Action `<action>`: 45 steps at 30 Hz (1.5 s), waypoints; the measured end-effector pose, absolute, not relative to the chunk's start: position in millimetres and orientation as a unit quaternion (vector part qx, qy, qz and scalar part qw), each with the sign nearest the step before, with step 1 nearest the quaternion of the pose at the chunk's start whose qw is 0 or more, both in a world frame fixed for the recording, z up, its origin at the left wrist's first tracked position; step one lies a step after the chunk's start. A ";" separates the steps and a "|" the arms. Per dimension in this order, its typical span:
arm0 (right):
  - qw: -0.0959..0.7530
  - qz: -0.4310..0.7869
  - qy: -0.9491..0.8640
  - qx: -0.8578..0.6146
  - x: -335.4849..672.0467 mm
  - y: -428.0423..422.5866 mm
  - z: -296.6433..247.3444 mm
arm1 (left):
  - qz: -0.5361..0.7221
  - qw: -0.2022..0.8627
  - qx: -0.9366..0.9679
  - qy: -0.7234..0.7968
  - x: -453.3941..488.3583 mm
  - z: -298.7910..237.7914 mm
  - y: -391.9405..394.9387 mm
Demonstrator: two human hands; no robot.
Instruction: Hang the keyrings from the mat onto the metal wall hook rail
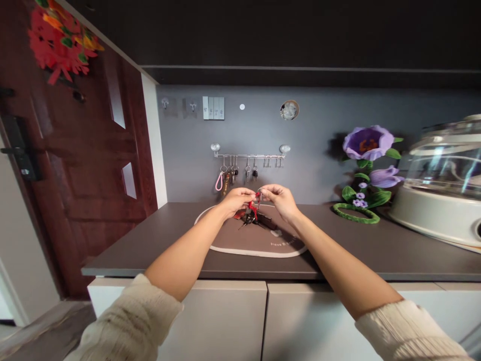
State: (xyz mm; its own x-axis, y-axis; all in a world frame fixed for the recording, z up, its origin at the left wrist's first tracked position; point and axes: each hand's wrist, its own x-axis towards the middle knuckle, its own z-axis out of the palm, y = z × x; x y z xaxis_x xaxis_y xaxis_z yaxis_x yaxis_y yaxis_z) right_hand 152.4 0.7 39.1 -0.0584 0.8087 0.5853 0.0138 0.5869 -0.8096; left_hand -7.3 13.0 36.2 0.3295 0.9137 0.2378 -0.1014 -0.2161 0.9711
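Note:
My left hand (pixel 238 200) pinches a red cord (pixel 252 205) above the mat. Opposite it, my right hand (pixel 280 199) has its thumb and finger closed on a small metal key ring (pixel 260 190) at the cord's upper end. Fingertips of both hands nearly meet there. Below them a bunch of dark keys (pixel 248 218) hangs or rests just over the brown mat (pixel 236 238); whether it touches is hard to tell. Behind my hands, a rail with hooks (pixel 250 156) on the wall carries several keys and a pink loop strap (pixel 219 182).
A purple flower ornament (pixel 368 143) with a green base stands at the right of the counter (pixel 150 250). Beside it is a white appliance with a clear top (pixel 436 200). A dark overhead cabinet (pixel 300 35) hangs above, and a red-brown door (pixel 86 175) is at left.

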 end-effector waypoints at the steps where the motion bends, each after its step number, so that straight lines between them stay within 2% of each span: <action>1: 0.611 0.327 -0.648 -0.317 152.9 1.4 39.4 | 0.479 0.533 0.618 0.324 -6.8 36.2 12.6; 16: 0.643 0.366 -0.605 -0.296 148.0 10.0 71.0 | 0.533 0.517 0.585 0.326 -4.8 36.5 15.8; 27: 0.681 0.325 -0.566 -0.330 162.6 49.5 96.2 | 0.557 0.443 0.593 0.377 -7.3 38.5 17.1; 32: 0.717 0.266 -0.523 -0.377 165.7 79.2 100.6 | 0.555 0.411 0.605 0.397 -6.5 38.2 15.1; 38: 0.740 0.206 -0.462 -0.443 163.0 104.7 106.1 | 0.542 0.412 0.606 0.412 -4.2 39.1 11.8; 45: 0.736 0.193 -0.434 -0.482 152.1 113.1 107.6 | 0.543 0.420 0.605 0.404 -3.3 38.4 14.5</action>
State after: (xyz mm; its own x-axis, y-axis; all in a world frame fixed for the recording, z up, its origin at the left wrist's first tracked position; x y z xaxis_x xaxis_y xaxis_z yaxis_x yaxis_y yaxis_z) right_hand 152.1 113.1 107.6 0.5477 0.7033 0.4533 0.1339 0.4611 -0.8772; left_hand -3.3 14.5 38.4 0.0840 0.9445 0.3176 0.0319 -0.3211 0.9465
